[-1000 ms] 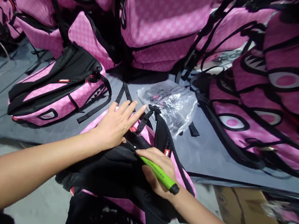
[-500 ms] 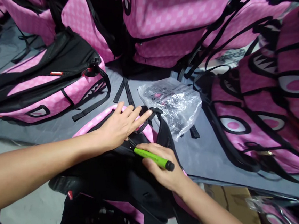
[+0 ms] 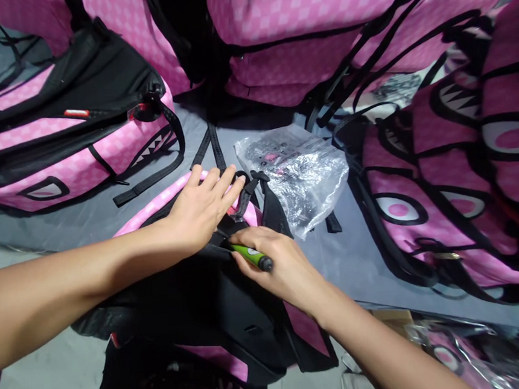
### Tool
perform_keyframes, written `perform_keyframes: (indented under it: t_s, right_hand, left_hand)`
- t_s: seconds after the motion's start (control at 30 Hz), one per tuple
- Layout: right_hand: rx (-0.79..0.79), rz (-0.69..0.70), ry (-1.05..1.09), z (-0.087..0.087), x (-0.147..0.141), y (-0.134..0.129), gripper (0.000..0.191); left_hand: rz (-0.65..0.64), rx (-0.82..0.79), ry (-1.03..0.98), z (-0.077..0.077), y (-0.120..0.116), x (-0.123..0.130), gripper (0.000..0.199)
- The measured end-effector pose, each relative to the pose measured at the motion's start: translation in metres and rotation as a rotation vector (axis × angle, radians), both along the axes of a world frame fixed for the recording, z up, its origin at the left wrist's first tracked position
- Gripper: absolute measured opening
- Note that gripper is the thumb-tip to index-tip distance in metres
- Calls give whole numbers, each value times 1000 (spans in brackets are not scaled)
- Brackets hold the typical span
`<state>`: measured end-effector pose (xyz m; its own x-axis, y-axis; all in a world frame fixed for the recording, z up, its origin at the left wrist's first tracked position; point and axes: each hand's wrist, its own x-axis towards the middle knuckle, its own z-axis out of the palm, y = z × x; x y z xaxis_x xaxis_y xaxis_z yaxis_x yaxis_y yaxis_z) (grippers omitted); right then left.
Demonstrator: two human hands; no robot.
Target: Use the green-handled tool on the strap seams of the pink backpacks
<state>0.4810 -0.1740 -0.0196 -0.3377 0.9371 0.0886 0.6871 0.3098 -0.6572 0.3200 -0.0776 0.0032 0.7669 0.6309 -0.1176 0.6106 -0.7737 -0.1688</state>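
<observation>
A black and pink backpack [image 3: 251, 304] lies at the table's near edge, partly over it. My left hand [image 3: 201, 208] rests on its upper part with the fingers spread, holding nothing. Just right of it, my right hand [image 3: 269, 257] is closed around a green marker [image 3: 252, 255] with a black end. The marker's other end is hidden at the bag's dark opening. Beyond my hands lies a crumpled clear plastic bag [image 3: 296, 176] on the grey table cover.
Another pink and black backpack [image 3: 67, 132] lies at the left. More pink bags [image 3: 311, 8] stand at the back. Backpacks with eye and teeth prints [image 3: 458, 183] are piled at the right. Below the table's edge are plastic-wrapped pink items [image 3: 464, 352].
My right hand has moved slightly up and left with the marker, which now shows less of its length. My left hand has shifted a little left. The whole view has shifted slightly.
</observation>
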Motion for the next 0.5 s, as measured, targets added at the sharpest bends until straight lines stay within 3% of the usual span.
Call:
perform_keyframes:
  t_s: [0.23,0.37,0.5]
  right_hand:
    - [81,-21,33,-2,5,-18,27]
    - [86,-46,88,-3,-1,-15,27]
    - [65,-83,176,-6,-12,-7,24]
  left_hand:
    - [74,-55,-14,7,5,-5,84]
    - [47,-59,7,11,6,-8,88]
    - [60,-68,1,11,7,-9,80]
